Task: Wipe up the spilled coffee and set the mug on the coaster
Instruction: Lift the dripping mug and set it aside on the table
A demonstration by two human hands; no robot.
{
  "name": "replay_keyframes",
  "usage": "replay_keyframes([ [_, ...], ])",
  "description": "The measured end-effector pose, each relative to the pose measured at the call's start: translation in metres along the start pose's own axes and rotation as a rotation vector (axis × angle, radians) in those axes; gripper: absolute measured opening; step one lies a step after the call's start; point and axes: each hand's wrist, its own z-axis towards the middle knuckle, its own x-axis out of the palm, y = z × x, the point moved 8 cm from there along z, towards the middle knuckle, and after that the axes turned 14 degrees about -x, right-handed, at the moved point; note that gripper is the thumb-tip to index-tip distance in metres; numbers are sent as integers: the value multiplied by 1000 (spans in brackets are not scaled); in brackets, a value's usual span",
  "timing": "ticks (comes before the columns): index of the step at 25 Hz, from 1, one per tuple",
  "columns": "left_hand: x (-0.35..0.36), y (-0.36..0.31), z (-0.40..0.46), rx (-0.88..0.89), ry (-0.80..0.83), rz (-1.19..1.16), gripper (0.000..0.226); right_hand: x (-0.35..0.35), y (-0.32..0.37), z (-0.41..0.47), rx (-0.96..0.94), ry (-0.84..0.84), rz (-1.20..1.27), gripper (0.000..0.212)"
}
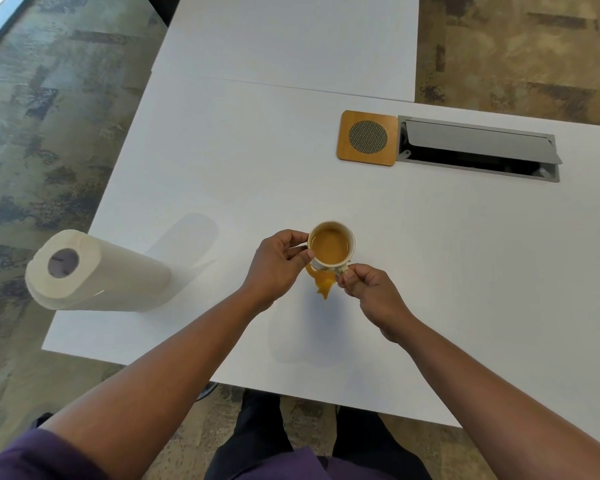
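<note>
Coffee, spilled in a small orange-brown puddle (321, 284), lies on the white worktop (430, 306) near its front edge, running from under the mug toward the person and ending in a ragged point between the two hands. The right hand (368, 292) pinches the mug's handle (343, 270) between thumb and curled fingers; its grip is closed on that handle, which points back toward the person and slightly right. The left hand (278, 265) curls its fingers and thumb against the left side of the mug (330, 244), steadying it. The mug stands upright, opening up, nearly full of light brown coffee, directly between the two grips and just beyond the puddle. To the left, close to the worktop's left edge, a roll of paper towels (94, 271) stands on end. Farther back and to the right, well apart from the mug, a square wooden coaster (367, 138) with a round mesh centre lies flat, touching the left end of an open grey cable hatch (478, 148) set into the worktop.
</note>
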Motion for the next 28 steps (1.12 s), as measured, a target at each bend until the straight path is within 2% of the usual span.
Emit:
replay_keyframes([
  [6, 1, 0, 2, 0, 12, 25, 29, 4, -1, -2, -2, 4, 20, 26],
  [8, 3, -4, -1, 33, 32, 110, 49, 4, 0, 0, -9, -1, 20, 26],
  [10, 6, -10, -3, 90, 37, 296, 82, 6, 2, 2, -18, 2, 8, 25],
  [12, 8, -20, -3, 146, 40, 478, 101, 10, 7, 3, -36, 7, 19, 27],
  [17, 7, -38, 5, 131, -56, 736, 86, 28, 11, 4, -18, -14, 85, 21],
  [22, 1, -47, 1, 108, -267, 824, 87, 46, 18, 5, -28, -16, 123, 20],
  [28, 1, -62, -1, 176, -347, 889, 77, 49, 22, 6, -44, -27, 126, 20],
])
